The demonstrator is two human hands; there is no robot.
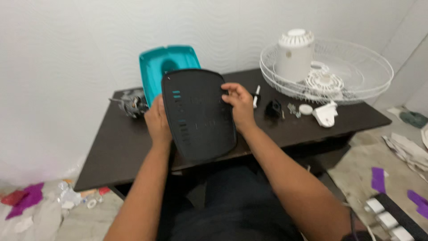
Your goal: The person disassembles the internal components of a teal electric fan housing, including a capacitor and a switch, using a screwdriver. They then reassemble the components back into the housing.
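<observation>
I hold a black rounded plastic panel [198,115] with small teal marks upright over the near edge of the dark table [120,147]. My left hand [158,121] grips its left edge. My right hand [239,105] grips its upper right edge. Behind the panel a teal plastic shell [167,64] leans against the white wall.
A small motor [132,105] lies at the back left of the table. At the right sit white wire fan guards [356,71], a white motor housing [294,53], a black part [273,108], a white bracket [326,114] and small screws. Paper scraps and purple pieces litter the floor.
</observation>
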